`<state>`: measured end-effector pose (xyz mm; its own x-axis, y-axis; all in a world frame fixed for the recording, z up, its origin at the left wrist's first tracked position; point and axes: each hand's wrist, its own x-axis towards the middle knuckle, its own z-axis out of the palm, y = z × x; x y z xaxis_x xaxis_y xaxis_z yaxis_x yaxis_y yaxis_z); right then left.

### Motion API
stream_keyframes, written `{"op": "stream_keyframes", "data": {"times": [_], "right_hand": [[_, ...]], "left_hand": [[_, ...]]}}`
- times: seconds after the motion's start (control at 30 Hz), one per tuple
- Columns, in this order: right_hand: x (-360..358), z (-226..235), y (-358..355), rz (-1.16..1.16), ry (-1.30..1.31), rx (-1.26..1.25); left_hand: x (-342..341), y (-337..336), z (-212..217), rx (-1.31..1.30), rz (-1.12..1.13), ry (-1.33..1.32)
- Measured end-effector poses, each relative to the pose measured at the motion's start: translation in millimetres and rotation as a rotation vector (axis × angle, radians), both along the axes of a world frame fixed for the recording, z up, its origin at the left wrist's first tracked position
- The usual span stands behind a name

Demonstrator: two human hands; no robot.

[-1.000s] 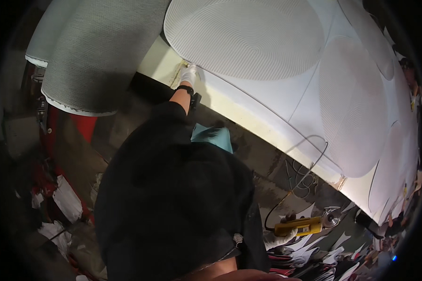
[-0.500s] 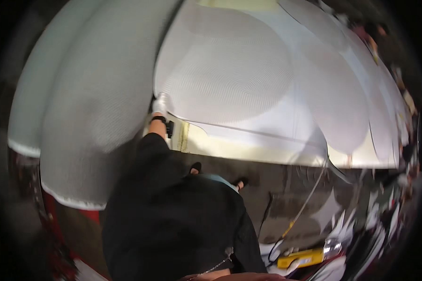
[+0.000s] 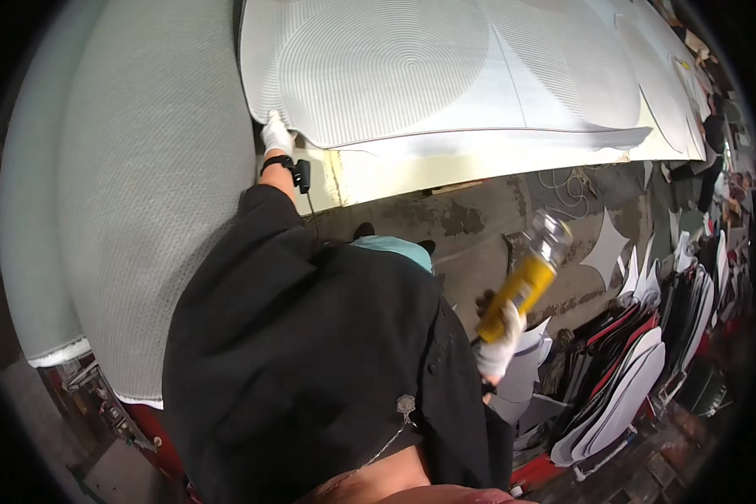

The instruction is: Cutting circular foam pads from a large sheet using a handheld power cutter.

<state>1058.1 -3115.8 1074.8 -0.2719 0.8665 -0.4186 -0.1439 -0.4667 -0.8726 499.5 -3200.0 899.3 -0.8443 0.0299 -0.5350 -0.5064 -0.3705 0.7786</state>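
My left hand (image 3: pixel 275 134), in a white glove, grips the near corner of a large white textured sheet (image 3: pixel 412 67) with ring patterns that lies on a long pale table (image 3: pixel 412 172). A black band with a small black device sits on that wrist (image 3: pixel 290 168). My right hand (image 3: pixel 497 349), also gloved in white, holds up a yellow tool with a clear end (image 3: pixel 525 281) beside my hip, away from the table. My black top fills the middle of the view.
A grey textured sheet (image 3: pixel 134 193) hangs at the left. White cut pieces and cables (image 3: pixel 601 248) lie on the stained concrete floor. Stacked black, white and red cut shapes (image 3: pixel 638 370) stand at the right. People work at the far right edge (image 3: pixel 714 134).
The view has swung right. My left hand keeps hold of the sheet's corner. My right hand has come into view with the yellow tool, which earlier lay on the floor.
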Motion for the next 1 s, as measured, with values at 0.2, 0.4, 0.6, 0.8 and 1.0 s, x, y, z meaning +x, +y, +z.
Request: {"op": "stream_keyframes", "data": {"times": [0.2, 0.4, 0.6, 0.8, 1.0], "right_hand": [[-110.6, -51.1, 7.8, 0.523, 0.062, -0.202], [-126.5, -62.4, -7.9, 0.566, 0.027, -0.234], [-130.3, -76.6, -12.8, 0.474, -0.151, -0.236], [-136.3, -111.5, -25.1, 0.434, -0.226, -0.197], [-157.7, -130.4, -19.8, 0.426, -0.335, -0.04]], "left_hand": [[-3.8, -3.8, 20.6, 0.384, -0.033, -0.025], [56.7, 2.6, 44.4, 0.375, -0.214, 0.017], [125.9, -28.3, -46.5, -0.003, -0.192, 0.043], [138.2, -29.2, -52.0, -0.179, -0.292, 0.031], [142.0, -19.9, -31.8, -0.096, -0.351, -0.129]]}}
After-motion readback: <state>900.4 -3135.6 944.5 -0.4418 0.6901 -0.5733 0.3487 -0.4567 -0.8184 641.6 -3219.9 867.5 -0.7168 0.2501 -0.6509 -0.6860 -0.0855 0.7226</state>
